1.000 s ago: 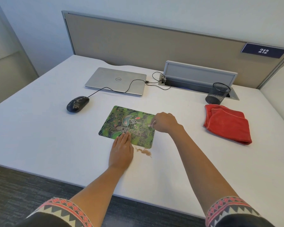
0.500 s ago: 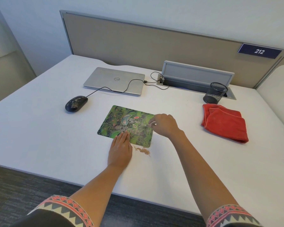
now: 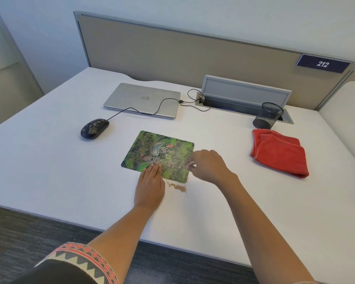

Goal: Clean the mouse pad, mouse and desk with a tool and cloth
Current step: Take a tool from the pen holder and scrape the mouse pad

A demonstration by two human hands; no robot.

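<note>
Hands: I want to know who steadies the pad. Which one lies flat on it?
The left hand, fingers flat on the mouse pad near edge. The right hand is curled, pinching a small pale tool.

Office cubicle with a white desk (image 3: 49,171) against a beige partition (image 3: 193,58).

The desk is backed by the grey-framed partition, on which a dark blue plate (image 3: 322,63) marked "212" is fixed at the right. Behind the partition a pale, bare wall (image 3: 172,9) is seen, evenly and softly lit. A grey cable hatch (image 3: 245,93) is set into the desk's rear edge with its lid raised. At the right a second beige panel (image 3: 348,119) with a rounded corner is seen, and at the far left a pale panel or glass surface (image 3: 2,58) that cannot be made out clearly. The floor below the desk's near edge is covered by dark grey carpet (image 3: 29,238).
</note>
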